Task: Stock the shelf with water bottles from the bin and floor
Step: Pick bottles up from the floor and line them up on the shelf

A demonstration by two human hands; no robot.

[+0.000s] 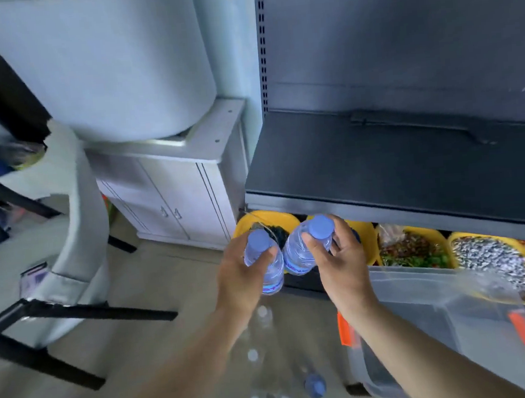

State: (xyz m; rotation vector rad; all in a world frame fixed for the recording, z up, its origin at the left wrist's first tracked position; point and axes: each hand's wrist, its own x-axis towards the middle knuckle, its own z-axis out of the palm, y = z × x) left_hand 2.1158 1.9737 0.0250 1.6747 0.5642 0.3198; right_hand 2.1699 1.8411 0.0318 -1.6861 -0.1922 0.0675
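My left hand grips a clear water bottle with a blue cap, held upright. My right hand grips a second blue-capped water bottle right beside it; the two bottles almost touch. Both are held just below the front edge of the dark shelf, whose board is bare. Several more bottles stand on the floor under my forearms, blurred. The clear plastic bin with orange latches sits at the lower right; its contents cannot be made out.
Yellow trays of dried goods sit under the shelf board. A white cabinet with a large white cylinder on top stands left of the shelf. A chair with black legs is on the left.
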